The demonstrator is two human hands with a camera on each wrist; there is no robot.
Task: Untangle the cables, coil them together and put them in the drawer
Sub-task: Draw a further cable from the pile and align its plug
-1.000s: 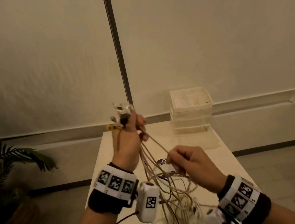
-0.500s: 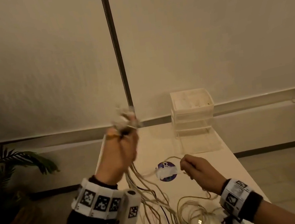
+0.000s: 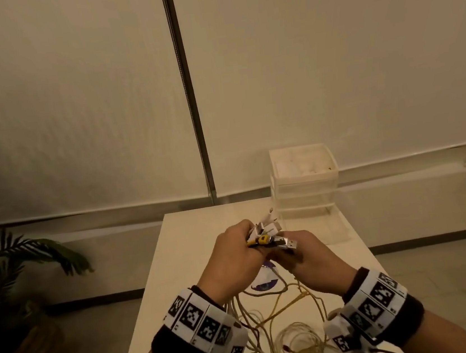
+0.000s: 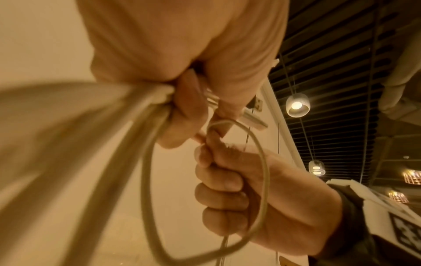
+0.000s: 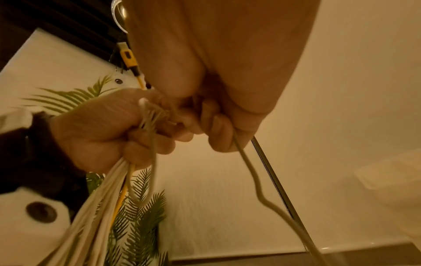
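The left hand (image 3: 230, 260) had its fingers curled tight round the gathered plug ends (image 3: 268, 235), which fanned out above its fist, a yellow one among the white. Just right of that fist and touching it, the right hand (image 3: 309, 260) was closed too, thumb and curled fingers pinching a single pale cable (image 5: 250, 172) just below its metal plug.

The step in hand looked like adding that last end to the bundle. It would go best if the right hand laid its plug level with the others before the left fist took it in, so that all ends started even for coiling.

Below the left fist the cables (image 3: 275, 315) hung down to the table (image 3: 177, 259) and lay in loose loops. Those loops might still cross; running a hand down the strands would show any snag.

Beyond the left fist, at the table's far right, stood the drawer unit (image 3: 305, 188).
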